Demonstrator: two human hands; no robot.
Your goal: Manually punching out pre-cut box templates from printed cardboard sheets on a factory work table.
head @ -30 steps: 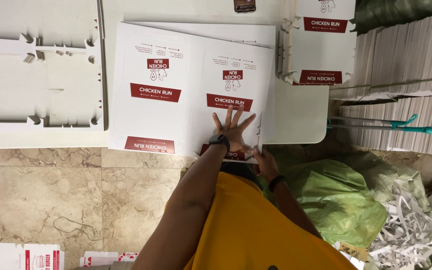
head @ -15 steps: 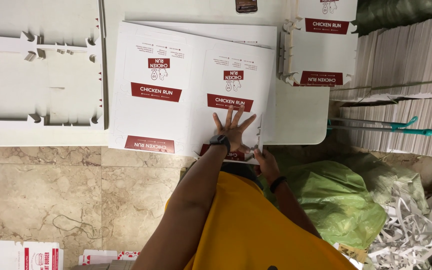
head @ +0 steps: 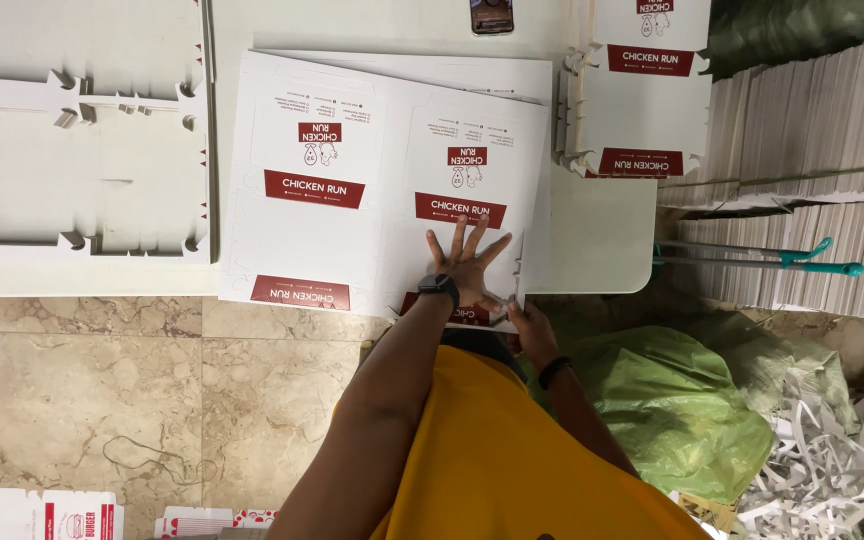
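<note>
A large flat white cardboard sheet (head: pixel 352 215) printed with red bands lies on a white table (head: pixel 592 240), its near edge hanging over the table's front. My left hand (head: pixel 467 262), fingers spread, presses flat on the sheet near its right front corner; a dark watch is on that wrist. Just below it, my right hand (head: pixel 530 330) grips the sheet's near right edge from underneath. More sheets lie stacked beneath the top one.
Punched-out white card frames (head: pixel 72 150) lie at the left. A stack of cut blanks (head: pixel 647 90) stands at the right rear, a phone (head: pixel 491 15) at the table's far edge. Tall sheet stacks (head: pixel 812 150), teal-handled rods (head: pixel 782 262), a green bag (head: pixel 672 410) and paper scraps (head: pixel 822 480) sit right.
</note>
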